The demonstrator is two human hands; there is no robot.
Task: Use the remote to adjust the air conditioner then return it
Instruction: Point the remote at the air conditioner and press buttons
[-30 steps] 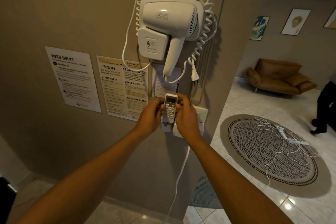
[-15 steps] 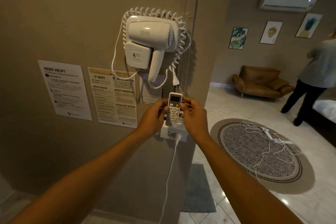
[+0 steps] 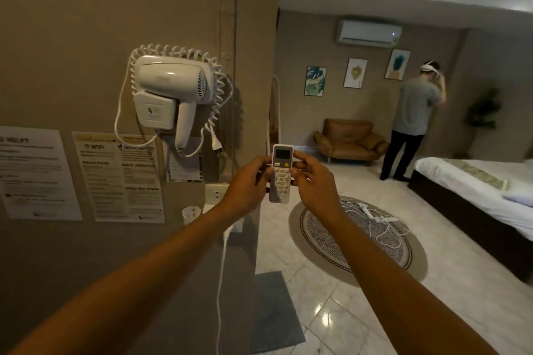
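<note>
Both arms reach forward; left hand (image 3: 250,181) and right hand (image 3: 313,184) grip the upright white remote (image 3: 280,174), screen on top.

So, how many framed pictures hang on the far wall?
3, in a row under the air conditioner: the left picture, the middle picture, the right picture. Others may be hidden.

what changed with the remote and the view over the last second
The remote came up out of its wall holder and away from the wall, and now stands upright, clear of the wall corner. The view swung right, bringing the air conditioner and the bed into sight. Unchanged: the left hand and right hand both grip the remote, and the hair dryer hangs on the wall.
</note>
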